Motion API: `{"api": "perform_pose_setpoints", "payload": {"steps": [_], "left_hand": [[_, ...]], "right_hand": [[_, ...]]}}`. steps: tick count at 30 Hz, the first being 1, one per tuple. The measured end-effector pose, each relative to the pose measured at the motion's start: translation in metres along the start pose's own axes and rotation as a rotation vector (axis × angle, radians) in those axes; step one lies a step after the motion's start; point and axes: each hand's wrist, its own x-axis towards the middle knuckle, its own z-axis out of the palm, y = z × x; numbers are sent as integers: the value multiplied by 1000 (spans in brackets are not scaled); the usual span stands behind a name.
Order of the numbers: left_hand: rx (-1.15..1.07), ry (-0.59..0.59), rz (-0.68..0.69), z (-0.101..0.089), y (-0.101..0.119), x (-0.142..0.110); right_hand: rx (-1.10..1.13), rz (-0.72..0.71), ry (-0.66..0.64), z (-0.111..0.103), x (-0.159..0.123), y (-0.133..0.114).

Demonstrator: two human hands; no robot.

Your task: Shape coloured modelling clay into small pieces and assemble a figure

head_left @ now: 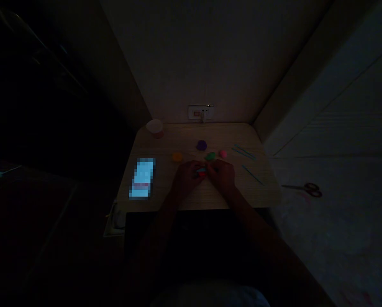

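Note:
In dim light, my left hand [185,179] and my right hand [224,175] meet over the small wooden table [210,196]. Between their curled fingers is a small red and pale blue piece [202,172], partly covered by the fingertips; its kind is hard to make out. Just beyond the hands lie a green lump [210,156] and a pink ball-like lump [223,153]. A purple lump [201,145] sits farther back, and an orange one [177,157] is to the left. They look like modelling clay. Thin blue sticks [245,152] rest on the right side.
A lit phone [142,178] lies at the table's left. A pale cup [155,128] stands at the back left corner. Behind the table, a wall socket [201,112] holds a plug. Scissors [306,189] lie on a pale surface to the right.

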Motion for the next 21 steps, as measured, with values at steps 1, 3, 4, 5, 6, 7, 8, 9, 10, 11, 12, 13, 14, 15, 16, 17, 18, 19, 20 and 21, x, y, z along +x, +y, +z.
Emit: {"api": "perform_pose_setpoints", "payload": {"steps": [1, 3, 4, 5, 6, 7, 8, 9, 10, 11, 12, 13, 14, 15, 16, 17, 18, 19, 20, 21], "left_hand": [[0, -3, -2, 0, 0, 0], [-3, -4, -4, 0, 0, 0], [-3, -5, -4, 0, 0, 0], [-2, -4, -3, -1, 0, 0], [0, -4, 0, -1, 0, 0], [5, -2, 3, -1, 0, 0], [10, -2, 6, -1, 0, 0], [15, -4, 8, -1, 0, 0], [19, -3, 9, 0, -1, 0], [20, -4, 11, 0, -1, 0], [17, -6, 12, 0, -2, 0], [9, -10, 13, 1, -2, 0], [-2, -12, 13, 1, -3, 0], [-13, -13, 11, 1, -3, 0], [-22, -13, 10, 1, -4, 0], [-23, -14, 11, 1, -4, 0], [-16, -10, 12, 1, -5, 0], [-5, -9, 15, 0, -5, 0], [9, -11, 18, 0, -5, 0], [24, -16, 24, 0, -5, 0]], "right_hand": [[2, -6, -5, 0, -1, 0], [-23, -11, -22, 0, -2, -1], [-40, -12, -30, 0, -3, -1], [-53, -13, -35, 0, -4, -2], [-61, -15, -39, 0, -4, -2], [-64, -18, -42, 0, -4, -3], [-64, -18, -42, -1, -4, -3], [-59, -17, -40, -1, -4, -3], [-50, -14, -33, -1, -3, -3], [-40, -12, -25, -2, -2, -3], [-31, -9, -13, -2, -2, -2], [-26, -6, -2, -2, -1, -2], [-26, -2, 7, -1, 0, -2], [-32, 4, 11, 0, 0, -2], [-42, 8, 9, 1, 0, -3], [-51, 13, 2, 2, 1, -3], [-56, 22, -4, 2, 1, -3], [-54, 33, -7, 3, 1, -4], [-43, 45, -7, 3, 1, -3], [-19, 53, -5, 3, 2, -3]]}}
